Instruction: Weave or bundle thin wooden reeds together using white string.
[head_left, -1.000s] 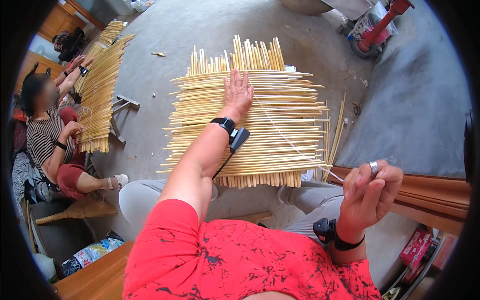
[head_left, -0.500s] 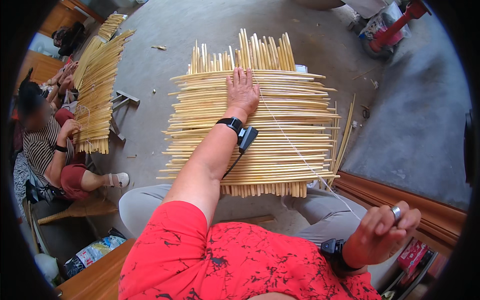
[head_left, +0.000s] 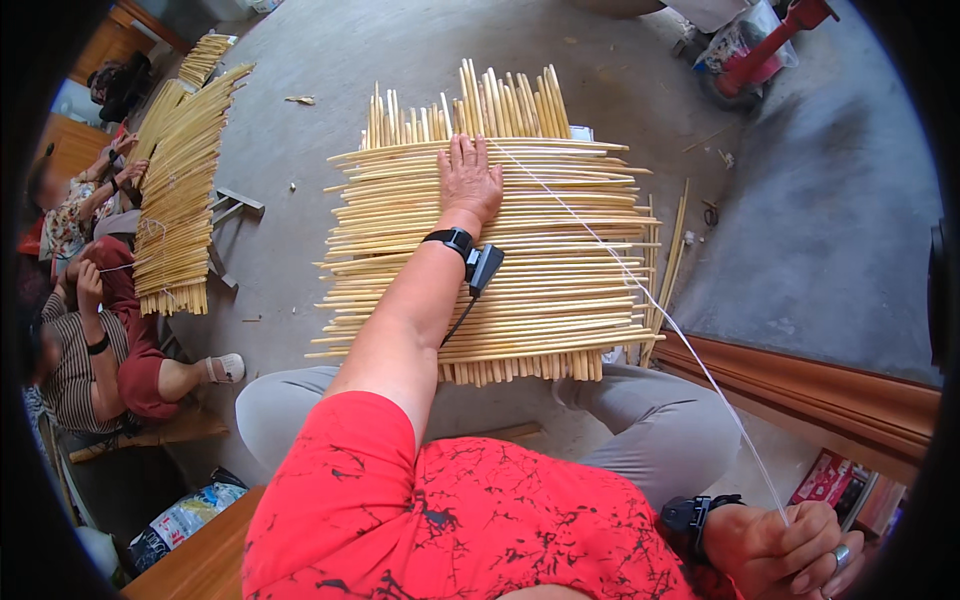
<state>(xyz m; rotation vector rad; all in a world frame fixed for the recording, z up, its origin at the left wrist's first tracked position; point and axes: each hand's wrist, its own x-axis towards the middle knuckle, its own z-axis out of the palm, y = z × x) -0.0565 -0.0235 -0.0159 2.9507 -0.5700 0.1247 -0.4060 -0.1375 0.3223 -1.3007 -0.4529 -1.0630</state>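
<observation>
In front of my knees lies a mat of pale, peeled sticks (head_left: 560, 270) set side by side, running left to right. Beneath it are more sticks (head_left: 515, 108) pointing away from me, their ends showing past the far and near edges. My left hand (head_left: 470, 185) presses flat near the far edge, its fingers stretched out. A thin white string (head_left: 700, 362) runs taut from beside those fingertips, slanting over the sticks to the lower right. There my right hand (head_left: 795, 550), closed, grips the string beside my hip.
At the left, two people work on another stick mat (head_left: 185, 200) raised on a metal stand (head_left: 235, 205). Loose long sticks (head_left: 678, 250) lie right of my mat. A brown wooden ledge (head_left: 790, 400) runs along the right. A red-handled tool (head_left: 770, 50) stands at the back right.
My right hand has moved down and right, drawing the string out longer and tighter. My left hand keeps its place on the sticks. The view has shifted slightly, and a second person shows at left.
</observation>
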